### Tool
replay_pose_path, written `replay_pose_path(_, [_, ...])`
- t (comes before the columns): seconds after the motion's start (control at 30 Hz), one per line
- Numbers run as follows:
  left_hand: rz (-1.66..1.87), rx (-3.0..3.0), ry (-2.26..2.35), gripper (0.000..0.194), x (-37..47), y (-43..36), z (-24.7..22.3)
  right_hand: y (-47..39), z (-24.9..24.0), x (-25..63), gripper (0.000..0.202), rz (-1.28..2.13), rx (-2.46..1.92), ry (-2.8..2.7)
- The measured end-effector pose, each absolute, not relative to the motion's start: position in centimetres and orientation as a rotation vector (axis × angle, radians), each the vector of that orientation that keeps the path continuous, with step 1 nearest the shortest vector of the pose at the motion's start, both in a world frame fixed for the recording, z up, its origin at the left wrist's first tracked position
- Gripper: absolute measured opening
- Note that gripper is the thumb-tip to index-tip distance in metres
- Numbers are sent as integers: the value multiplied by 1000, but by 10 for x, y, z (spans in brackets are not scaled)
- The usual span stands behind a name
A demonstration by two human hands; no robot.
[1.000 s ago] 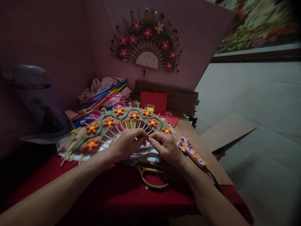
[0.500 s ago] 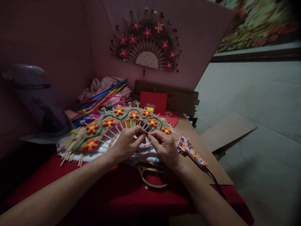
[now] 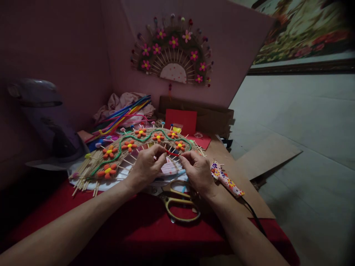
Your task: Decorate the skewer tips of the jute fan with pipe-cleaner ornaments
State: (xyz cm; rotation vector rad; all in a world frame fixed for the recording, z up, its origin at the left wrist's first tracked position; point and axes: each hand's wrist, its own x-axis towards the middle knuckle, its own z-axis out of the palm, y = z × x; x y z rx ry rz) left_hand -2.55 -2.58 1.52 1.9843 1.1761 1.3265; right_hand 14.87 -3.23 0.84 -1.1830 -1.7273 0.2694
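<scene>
A short red pipe cleaner point(image 3: 172, 153) stretches between my two hands. My left hand point(image 3: 146, 162) pinches one end and my right hand point(image 3: 197, 170) the other, both closed. Behind them lies a half-round fan point(image 3: 126, 142) of sticks and woven twine, decorated with orange flowers that have yellow centres and a wavy green strand point(image 3: 120, 146). Small coloured pom-poms tip its outer sticks. Gold-handled scissors point(image 3: 181, 210) rest just below my hands, their blades partly hidden.
To the right a flower-patterned glue gun point(image 3: 227, 179) lies on cardboard point(image 3: 255, 205). Coloured pipe cleaners point(image 3: 124, 114) and crumpled cloth point(image 3: 119, 101) are piled at the back left. Red card point(image 3: 181, 120) stands behind the fan. A finished-looking fan point(image 3: 173, 72) hangs on the wall. Red cloth point(image 3: 124, 225) covers the table.
My hands have drawn apart, the left one moving left and the right one slightly right. More of the red pipe cleaner now shows between them, and the scissors are less covered.
</scene>
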Motion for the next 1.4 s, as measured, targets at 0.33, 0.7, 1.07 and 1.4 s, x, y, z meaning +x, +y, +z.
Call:
replay_pose_path(0.33, [1402, 1619, 1094, 9, -23, -19, 15, -32, 6, 145, 10, 975, -967, -1391])
replay_pose_path(0.7, [1460, 1494, 1104, 10, -24, -17, 19, -31, 13, 148, 31, 1067, -894, -1460])
replay_pose_path(1.07, [1442, 1635, 1139, 13, -24, -17, 12, -32, 3, 153, 12, -177, -1029, -1837])
replay_pose_path(1.4, [1451, 1680, 1139, 13, -23, -20, 13, -26, 3, 157, 16, -379, -1083, -2063])
